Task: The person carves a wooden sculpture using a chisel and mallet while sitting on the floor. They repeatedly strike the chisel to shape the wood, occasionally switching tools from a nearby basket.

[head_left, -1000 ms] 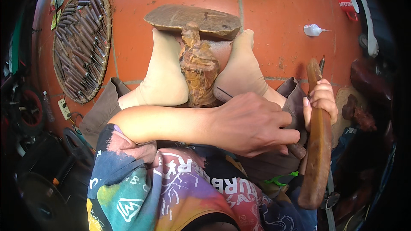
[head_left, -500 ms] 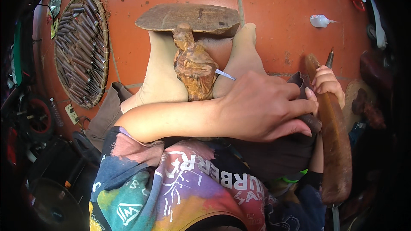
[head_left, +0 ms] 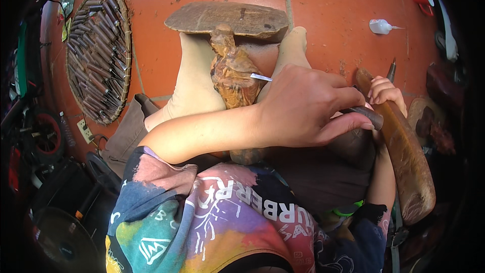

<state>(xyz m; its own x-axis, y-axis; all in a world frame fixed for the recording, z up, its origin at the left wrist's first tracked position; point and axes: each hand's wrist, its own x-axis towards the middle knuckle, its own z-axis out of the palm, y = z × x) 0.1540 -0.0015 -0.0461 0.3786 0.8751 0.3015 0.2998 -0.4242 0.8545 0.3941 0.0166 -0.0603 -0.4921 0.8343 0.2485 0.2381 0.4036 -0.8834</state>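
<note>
A brown wooden carving (head_left: 235, 73), shaped like a figure, stands between my two feet. My left hand (head_left: 308, 103) reaches across from the left, closed around a chisel; its pale blade (head_left: 261, 77) meets the carving's right side, and the dark handle (head_left: 371, 117) sticks out past my thumb. Farther right, my right hand (head_left: 386, 93) has its fingers wrapped round the narrow end of a long wooden mallet (head_left: 404, 156). Beside those fingers a dark pointed tool (head_left: 391, 71) pokes up; whether this hand grips it too is hidden.
A worn wooden board (head_left: 227, 17) lies beyond the carving by my feet. At the left a woven basket (head_left: 129, 60) bears several wooden-handled tools. To the far right are a small white bottle (head_left: 380, 27) and a red mug (head_left: 422, 0). A power socket (head_left: 85, 130) lies at the left.
The mallet's wide end has swung outward to the right. My left hand has risen slightly, the chisel's blade lies flatter, and more of its handle shows.
</note>
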